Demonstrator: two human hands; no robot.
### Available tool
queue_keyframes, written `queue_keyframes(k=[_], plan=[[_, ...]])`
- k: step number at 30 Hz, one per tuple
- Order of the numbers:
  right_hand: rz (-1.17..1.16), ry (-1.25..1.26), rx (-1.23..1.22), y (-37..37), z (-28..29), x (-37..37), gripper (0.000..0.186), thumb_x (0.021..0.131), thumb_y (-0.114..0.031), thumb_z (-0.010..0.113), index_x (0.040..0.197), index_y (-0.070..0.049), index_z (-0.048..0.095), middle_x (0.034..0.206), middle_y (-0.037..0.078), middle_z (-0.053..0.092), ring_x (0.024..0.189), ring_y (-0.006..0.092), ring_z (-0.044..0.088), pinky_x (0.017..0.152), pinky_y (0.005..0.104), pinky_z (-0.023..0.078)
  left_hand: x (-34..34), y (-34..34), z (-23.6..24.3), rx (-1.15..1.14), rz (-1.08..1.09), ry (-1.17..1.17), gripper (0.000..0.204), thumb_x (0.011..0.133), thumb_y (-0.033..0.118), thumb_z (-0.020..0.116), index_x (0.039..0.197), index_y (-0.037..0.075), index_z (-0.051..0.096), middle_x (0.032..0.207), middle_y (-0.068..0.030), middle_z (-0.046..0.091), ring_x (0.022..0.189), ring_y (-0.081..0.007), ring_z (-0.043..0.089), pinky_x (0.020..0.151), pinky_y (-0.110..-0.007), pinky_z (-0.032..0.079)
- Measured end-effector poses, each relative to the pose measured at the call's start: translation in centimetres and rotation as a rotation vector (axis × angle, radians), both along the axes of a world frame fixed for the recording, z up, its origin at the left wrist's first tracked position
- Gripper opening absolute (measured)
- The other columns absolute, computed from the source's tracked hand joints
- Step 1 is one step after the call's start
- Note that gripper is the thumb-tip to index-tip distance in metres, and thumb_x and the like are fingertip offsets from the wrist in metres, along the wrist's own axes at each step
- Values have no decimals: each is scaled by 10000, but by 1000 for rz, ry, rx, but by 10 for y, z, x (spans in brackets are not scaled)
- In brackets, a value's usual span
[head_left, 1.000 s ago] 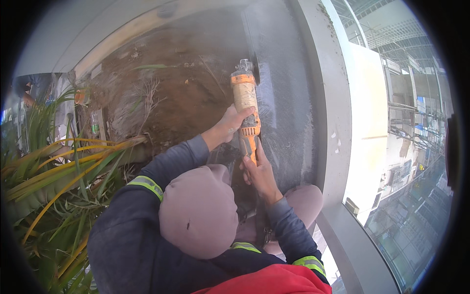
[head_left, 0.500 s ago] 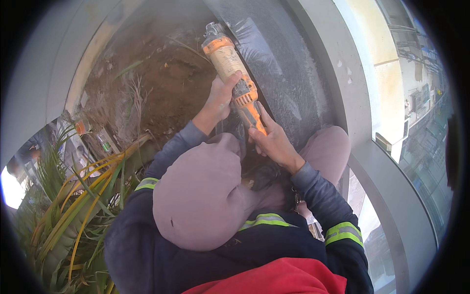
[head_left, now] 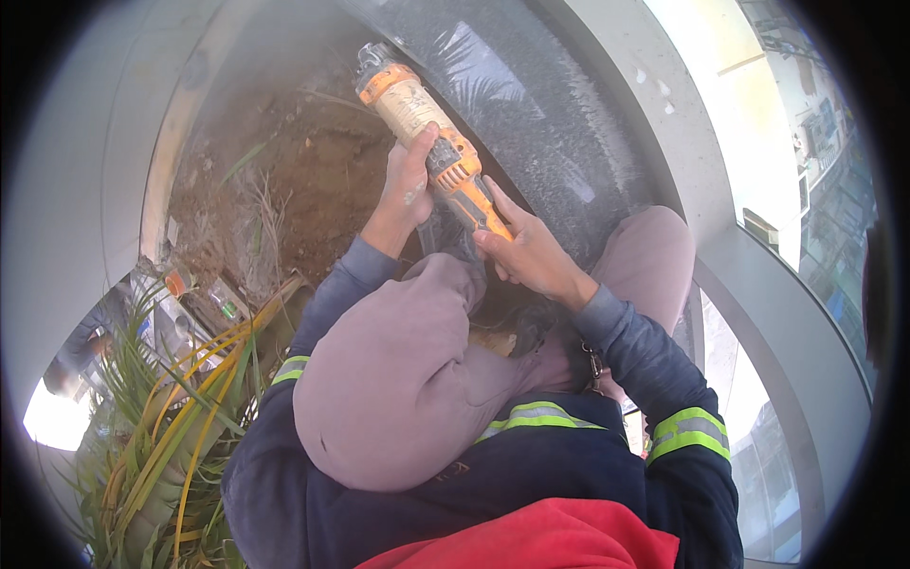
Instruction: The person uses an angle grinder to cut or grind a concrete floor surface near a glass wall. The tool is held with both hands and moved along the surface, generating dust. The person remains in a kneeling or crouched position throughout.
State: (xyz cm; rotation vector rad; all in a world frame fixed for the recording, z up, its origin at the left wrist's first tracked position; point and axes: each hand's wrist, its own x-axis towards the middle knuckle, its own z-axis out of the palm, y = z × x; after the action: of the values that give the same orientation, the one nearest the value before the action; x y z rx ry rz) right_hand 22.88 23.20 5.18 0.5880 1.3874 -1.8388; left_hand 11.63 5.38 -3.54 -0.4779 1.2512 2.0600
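I hold a dusty orange and black angle grinder [head_left: 406, 106], its middle wrapped in a tan covering. Its head points to the far left, beside the edge of a grey stone slab [head_left: 578, 114]. My left hand [head_left: 409, 182] is closed around the body from the left, thumb on top. Around the orange rear handle, my right hand [head_left: 536, 254] is closed as well. Whether the head touches the slab, I cannot tell; its disc does not show clearly. Pale dust hangs around the far end.
Brown soil [head_left: 318, 161] with dry twigs lies left of the grinder. Palm leaves [head_left: 180, 427] crowd the near left. Curved pale frames rise on both sides, the right one [head_left: 697, 142] beside the slab. My bent knees [head_left: 379, 379] are close below my hands.
The grinder and both hands sit slightly farther left in the view, and the surroundings have shifted and turned a little too. Both hands keep the same grip.
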Motion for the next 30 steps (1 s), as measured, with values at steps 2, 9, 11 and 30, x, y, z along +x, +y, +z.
queue_keyframes(k=[2, 9, 11, 30], plan=[[21, -5, 21, 1, 9, 7, 846, 1020, -228, 624, 1688, -129, 115, 874, 24, 625, 601, 66, 531, 528, 231, 450, 12, 1, 1, -40, 17, 34, 445, 1037, 361, 625, 1262, -15, 545, 1101, -130, 676, 978, -215, 697, 877, -386, 587], [13, 13, 34, 1, 4, 10, 842, 1023, -226, 630, 1688, -130, 122, 875, 21, 627, 601, 63, 532, 527, 232, 451, 14, 0, -1, -8, -12, 31, 442, 1040, 363, 620, 1256, -15, 546, 1105, -133, 672, 978, -220, 699, 879, -393, 588], [1, 15, 26, -2, -2, 4, 843, 1023, -221, 628, 1687, -123, 117, 870, 20, 624, 597, 62, 525, 524, 233, 447, 6, -1, -4, -2, -13, 35, 447, 1044, 368, 611, 1253, -22, 546, 1101, -138, 675, 983, -224, 701, 882, -400, 588], [30, -4, 55, 3, 10, 17, 844, 1025, -235, 629, 1686, -117, 117, 874, 23, 626, 600, 65, 528, 525, 236, 449, 22, 0, 3, -7, -45, 28, 449, 1051, 373, 597, 1268, -15, 535, 1122, -144, 674, 1004, -230, 697, 903, -406, 584]])
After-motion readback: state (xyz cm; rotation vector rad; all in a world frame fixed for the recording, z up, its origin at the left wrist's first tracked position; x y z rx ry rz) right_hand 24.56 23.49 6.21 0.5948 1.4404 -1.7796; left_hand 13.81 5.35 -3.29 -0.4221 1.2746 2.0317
